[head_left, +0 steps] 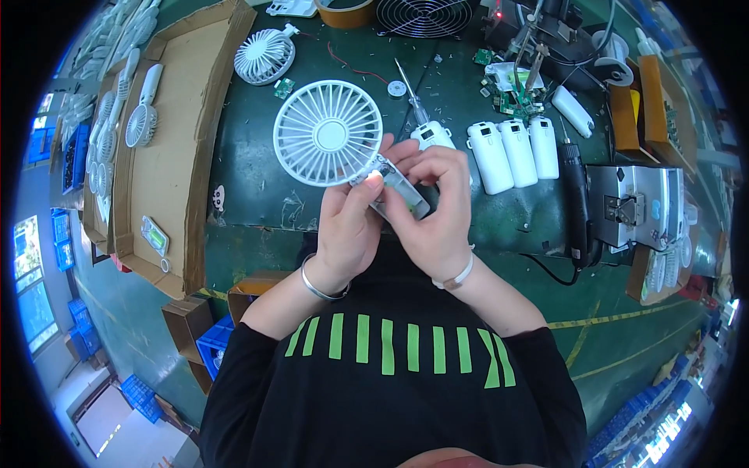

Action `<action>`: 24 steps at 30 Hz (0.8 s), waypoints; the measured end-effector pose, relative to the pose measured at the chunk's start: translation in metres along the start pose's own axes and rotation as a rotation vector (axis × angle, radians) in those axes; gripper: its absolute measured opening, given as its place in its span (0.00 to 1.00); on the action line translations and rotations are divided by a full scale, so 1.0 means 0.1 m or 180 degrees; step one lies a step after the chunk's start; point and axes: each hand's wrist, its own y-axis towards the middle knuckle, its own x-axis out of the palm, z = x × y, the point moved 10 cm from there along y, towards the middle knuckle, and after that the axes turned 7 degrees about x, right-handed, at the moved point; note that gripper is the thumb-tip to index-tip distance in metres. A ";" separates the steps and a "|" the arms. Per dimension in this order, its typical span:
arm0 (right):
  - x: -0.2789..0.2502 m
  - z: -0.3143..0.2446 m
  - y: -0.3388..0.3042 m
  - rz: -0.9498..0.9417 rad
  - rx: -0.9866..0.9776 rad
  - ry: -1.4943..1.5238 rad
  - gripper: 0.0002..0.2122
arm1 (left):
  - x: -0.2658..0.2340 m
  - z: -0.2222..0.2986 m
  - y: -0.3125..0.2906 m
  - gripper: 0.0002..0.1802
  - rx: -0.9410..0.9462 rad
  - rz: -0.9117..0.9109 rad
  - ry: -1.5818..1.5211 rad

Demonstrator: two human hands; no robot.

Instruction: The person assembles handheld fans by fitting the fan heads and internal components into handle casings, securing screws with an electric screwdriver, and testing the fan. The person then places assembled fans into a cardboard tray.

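Both hands are up over the near edge of the green bench, around a white handheld fan point(331, 136) with a round slatted head. Its handle lies open, showing the hollow inside. My left hand point(353, 222) grips the fan where the head joins the handle, thumb on the joint. My right hand point(439, 199) is curled about the handle, thumb and fingers closed on its side. Just beyond my right fingers lie a white handle shell point(431, 136) and a screwdriver point(412, 92) with a clear grip.
Several white handle shells point(490, 158) stand in a row at right, beside a black electric screwdriver point(575, 195) and a metal box-shaped device point(633, 207). Left is a cardboard tray point(175, 101) holding fan parts. Another fan head point(265, 56), circuit boards point(515, 97) and a round grille point(425, 15) lie farther back.
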 end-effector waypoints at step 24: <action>-0.05 0.08 -0.09 -0.0616 -0.0159 -0.1924 0.17 | -0.44 -0.06 0.04 0.21 -0.0068 0.0609 -0.0609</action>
